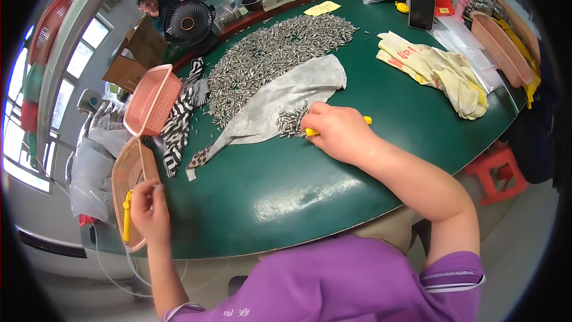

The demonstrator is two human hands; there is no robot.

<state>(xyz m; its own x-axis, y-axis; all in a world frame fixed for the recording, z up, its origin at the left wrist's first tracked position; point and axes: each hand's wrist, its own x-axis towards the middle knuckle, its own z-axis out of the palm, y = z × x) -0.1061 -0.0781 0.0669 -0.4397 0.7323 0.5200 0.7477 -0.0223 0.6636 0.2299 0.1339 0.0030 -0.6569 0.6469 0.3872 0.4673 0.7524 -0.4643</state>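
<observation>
My right hand [341, 132] is closed round a yellow-handled tool [368, 120], whose ends stick out on both sides of the fist. Against its fingers lies a small heap of short metal pins [290, 121], at the edge of a grey cloth [292, 90]. Farther back spreads a large pile of the same pins [262, 53]. My left hand [150, 209] is closed at the tan basket [122, 170] on the table's left edge. A slim yellow tool [127, 217] stands beside its fingers, seemingly gripped; anything else in the fingers is too small to make out.
A pink basket [154, 100] and a zebra-striped cloth [179, 125] sit left of the pile. At the right are a crumpled yellow cloth [438, 71], an upright phone [422, 1] and another pink basket [500, 48]. Beyond a black fan [189, 22] is another person [158, 12].
</observation>
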